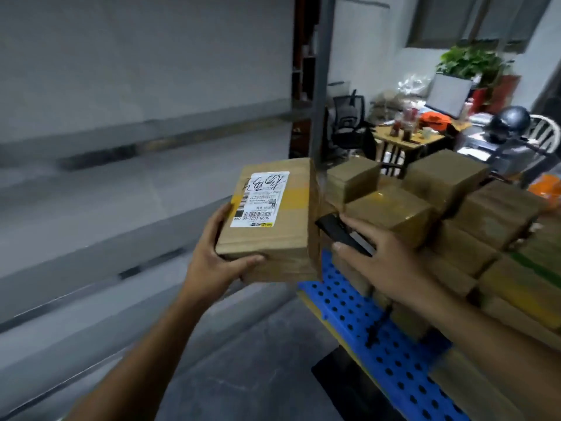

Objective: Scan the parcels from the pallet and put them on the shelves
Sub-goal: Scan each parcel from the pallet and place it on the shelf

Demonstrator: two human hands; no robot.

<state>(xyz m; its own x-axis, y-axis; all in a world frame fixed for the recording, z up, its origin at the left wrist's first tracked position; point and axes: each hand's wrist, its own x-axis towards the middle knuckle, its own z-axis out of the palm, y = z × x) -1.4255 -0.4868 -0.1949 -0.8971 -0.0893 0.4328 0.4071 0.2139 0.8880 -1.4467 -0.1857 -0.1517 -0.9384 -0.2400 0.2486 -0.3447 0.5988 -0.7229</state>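
We hold a parcel (273,238) in the air, just left of the blue pallet (364,326). Fingers of our left hand (212,262) wrap its near corner; our right hand (376,262) grips a black scanner (341,233).

Brown taped parcel (273,235), white barcode label (261,199) face up, held tilted in my left hand (212,256), black scanner (343,235) gripped in my right hand (376,259) just beside it, more brown parcels (449,208) stacked on blue perforated pallet (382,344).

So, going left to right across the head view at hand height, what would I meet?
left hand → parcel → scanner → parcel stack
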